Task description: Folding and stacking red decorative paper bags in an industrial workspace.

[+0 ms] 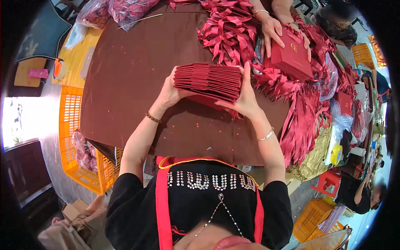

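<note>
- Left hand (170,90), right hand (246,97): fingers grasp opposite ends of the red stack (208,79), likely keeping layers aligned.
- Ribboned bundles (234,38) lie at one o'clock, apparently for easy reach.

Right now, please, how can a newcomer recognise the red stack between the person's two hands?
Over the brown tablecloth, the left hand and right hand hold the red stack by its ends. Its layered edges face the camera, while the co-worker's stack shows a gold mark.
</note>
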Tool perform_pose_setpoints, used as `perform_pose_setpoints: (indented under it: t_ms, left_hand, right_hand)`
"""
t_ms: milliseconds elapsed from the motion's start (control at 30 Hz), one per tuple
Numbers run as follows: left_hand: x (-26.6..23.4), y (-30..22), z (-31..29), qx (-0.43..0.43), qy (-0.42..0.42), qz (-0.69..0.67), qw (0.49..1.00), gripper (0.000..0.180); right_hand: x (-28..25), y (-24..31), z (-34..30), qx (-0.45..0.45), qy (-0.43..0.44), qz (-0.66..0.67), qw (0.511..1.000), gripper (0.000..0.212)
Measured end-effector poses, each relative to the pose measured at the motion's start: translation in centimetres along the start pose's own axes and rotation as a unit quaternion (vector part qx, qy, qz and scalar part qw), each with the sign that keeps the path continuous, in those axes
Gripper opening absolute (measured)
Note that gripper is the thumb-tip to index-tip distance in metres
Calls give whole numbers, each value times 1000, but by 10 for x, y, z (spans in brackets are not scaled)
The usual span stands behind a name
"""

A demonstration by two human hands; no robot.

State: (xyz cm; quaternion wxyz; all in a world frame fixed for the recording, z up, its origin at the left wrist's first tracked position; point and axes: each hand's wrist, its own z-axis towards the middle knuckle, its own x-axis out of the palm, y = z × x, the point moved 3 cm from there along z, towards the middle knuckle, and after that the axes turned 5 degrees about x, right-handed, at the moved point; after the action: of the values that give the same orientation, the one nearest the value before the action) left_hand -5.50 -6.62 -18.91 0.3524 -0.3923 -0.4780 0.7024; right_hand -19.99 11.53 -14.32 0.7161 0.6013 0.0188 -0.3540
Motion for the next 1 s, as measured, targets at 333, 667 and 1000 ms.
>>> perform_pose_setpoints:
  t_ms: [333, 667, 1000]
  left_hand:
    - [6, -3, -6, 80, -107, -76, 988, 59]
    - [11, 31, -14, 49, -149, -242, 957, 35]
    - [19, 42, 7, 36, -124, -118, 985, 24]
  right_hand:
    - [-3, 29, 19, 175, 44, 56, 982, 63]
    - [11, -29, 3, -6, -58, -41, 997, 73]
    - [0, -24, -1, 7, -97, -14, 995, 64]
